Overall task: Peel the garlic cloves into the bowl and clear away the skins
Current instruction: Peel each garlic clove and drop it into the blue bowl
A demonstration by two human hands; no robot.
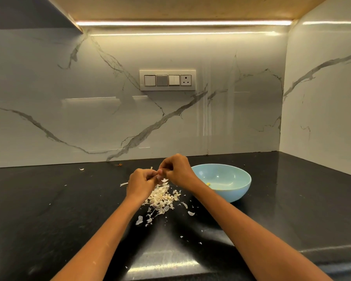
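Head view: on the black bench [69,199], a heap of skins [162,196] lies nearest, not yet cleared. Just beyond, left hand [140,182] and right hand [175,169] both pinch a garlic clove [159,173], peeling underway. At three o'clock, the blue bowl [237,191] holds something pale, mostly hidden.

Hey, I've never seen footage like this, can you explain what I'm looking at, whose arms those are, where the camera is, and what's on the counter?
There is no machine here: a person wears one camera on the head, looking forward and down, so both arms reach in from below. The left hand and right hand meet above the black counter, pinching something small between the fingertips, probably a garlic clove, though it is mostly hidden. Below them lies a pile of garlic skins. To the right stands a light blue bowl with a yellowish bit inside. Behind is a marble wall with a switch panel.
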